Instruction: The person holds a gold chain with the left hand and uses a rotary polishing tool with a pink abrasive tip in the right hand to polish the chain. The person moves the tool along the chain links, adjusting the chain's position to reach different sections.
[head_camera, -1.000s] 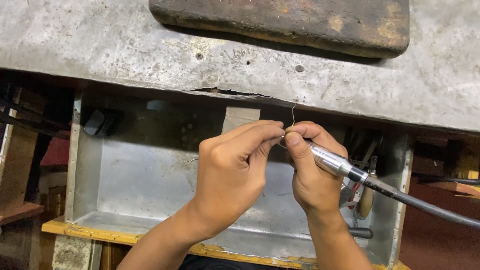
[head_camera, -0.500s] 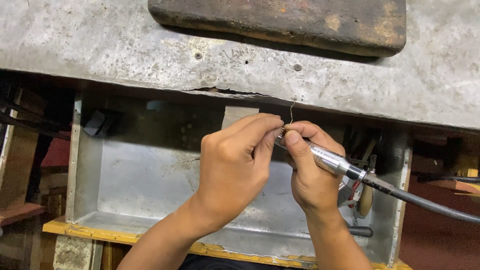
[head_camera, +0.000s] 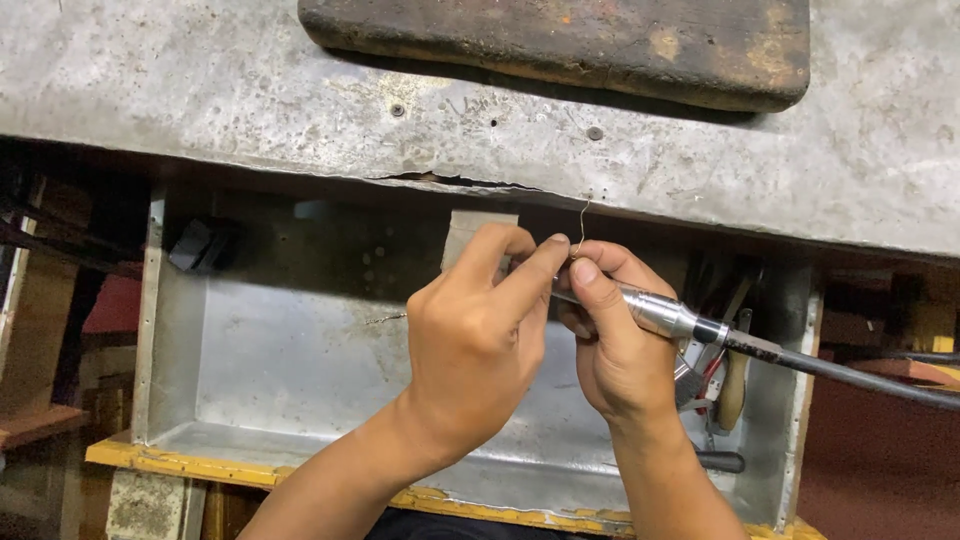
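Observation:
My right hand grips a slim metal rotary handpiece like a pen; its black flexible shaft runs off to the right. My left hand pinches a small piece with a thin bent wire sticking up between the fingertips, right at the tool's tip. The piece itself is hidden by the fingers. Both hands meet just below the edge of a worn metal-covered bench top.
A metal catch tray hangs open under the bench, with several tool handles at its right side. A dark worn wooden block lies on the bench top. Wooden shelving stands to the left.
Both hands have stayed together at the same spot; the fingers shifted only slightly around the wire piece.

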